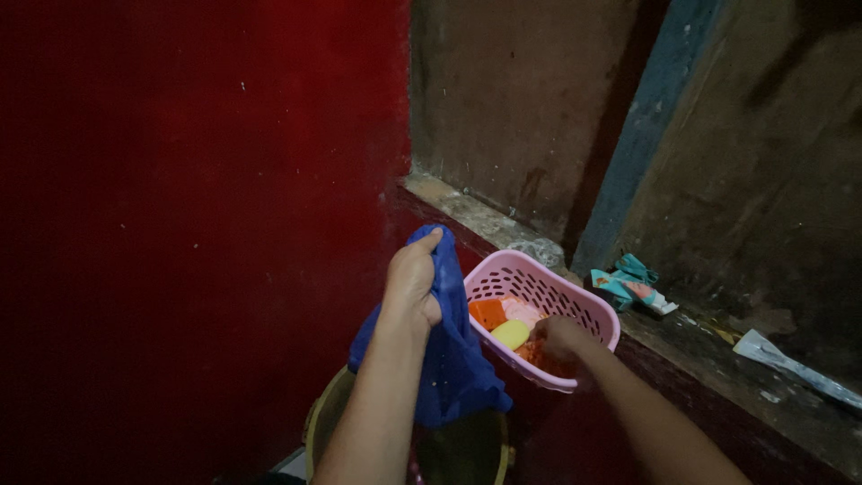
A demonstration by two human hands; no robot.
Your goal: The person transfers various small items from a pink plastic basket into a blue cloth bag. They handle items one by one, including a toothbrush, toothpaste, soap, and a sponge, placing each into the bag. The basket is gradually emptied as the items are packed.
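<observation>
My left hand (413,278) grips a blue cloth (453,359) by its top, and the cloth hangs down over a yellowish bucket (325,415) below. My right hand (558,337) reaches into a pink perforated plastic basket (548,289) on a ledge. Its fingers rest on orange items near a yellow bar of soap (510,334) and an orange piece (488,313). Whether the right hand grips anything is hidden by the basket's contents.
A red wall (197,224) fills the left. The dusty ledge (718,368) runs rightwards and carries a crumpled teal packet (628,283) and a flattened tube (790,364). Behind it stand dark boards and a blue-grey post (642,135).
</observation>
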